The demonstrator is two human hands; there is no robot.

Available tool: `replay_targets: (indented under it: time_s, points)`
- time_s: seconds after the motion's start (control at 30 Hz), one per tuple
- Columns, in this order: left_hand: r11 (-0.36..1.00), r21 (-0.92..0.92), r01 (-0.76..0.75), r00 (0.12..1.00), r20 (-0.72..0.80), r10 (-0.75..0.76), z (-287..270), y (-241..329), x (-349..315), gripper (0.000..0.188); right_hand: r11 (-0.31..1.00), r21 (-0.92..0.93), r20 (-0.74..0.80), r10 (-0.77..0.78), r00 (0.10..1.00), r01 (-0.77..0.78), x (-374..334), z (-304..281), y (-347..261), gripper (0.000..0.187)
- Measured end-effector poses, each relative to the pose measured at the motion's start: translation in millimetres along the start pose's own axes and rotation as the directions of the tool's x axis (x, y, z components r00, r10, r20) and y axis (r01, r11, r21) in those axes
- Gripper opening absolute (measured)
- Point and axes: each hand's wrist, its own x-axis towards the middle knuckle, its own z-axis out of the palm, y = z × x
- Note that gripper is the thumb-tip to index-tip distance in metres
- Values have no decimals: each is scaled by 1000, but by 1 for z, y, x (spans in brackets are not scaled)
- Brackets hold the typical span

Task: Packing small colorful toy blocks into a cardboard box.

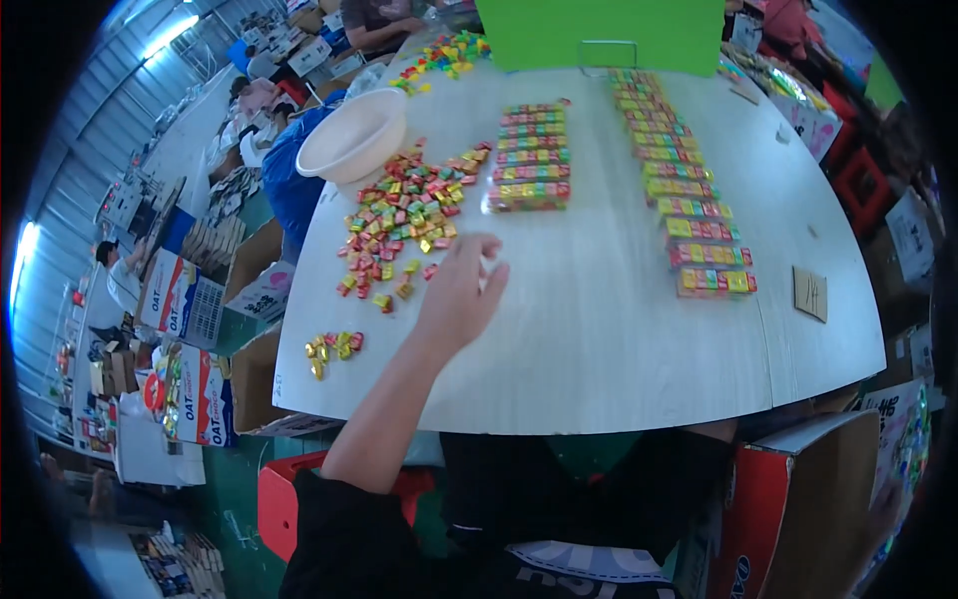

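My left hand (pixel 464 285) hovers over the table just right of a loose pile of small foil-wrapped candies (pixel 404 215) in red, gold and green. Its fingers bend to the right with the thumb apart, and nothing shows between them. A blurred skin-coloured shape at the lower right edge, by a carton, appears to be my right hand (pixel 882 514); its fingers are smeared. Beyond my left hand lies a short column of candy packs (pixel 531 160). A longer column of candy packs (pixel 689 185) runs along the right. A few gold candies (pixel 334 347) sit near the front left edge.
A white plastic basin (pixel 354 135) stands behind the pile, a green box (pixel 604 35) at the far side. A cardboard piece (pixel 810 294) lies at the right. Open cartons (pixel 818 499) flank the table. A red stool (pixel 284 504) is below; other people sit farther off.
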Motion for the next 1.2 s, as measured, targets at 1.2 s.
replay_targets:
  time_s: [1.2]
  points:
    - [945,323,-61,955,-256,149,43,-69,81,54,852,489,221,-331,917,190,174,196,-626,40]
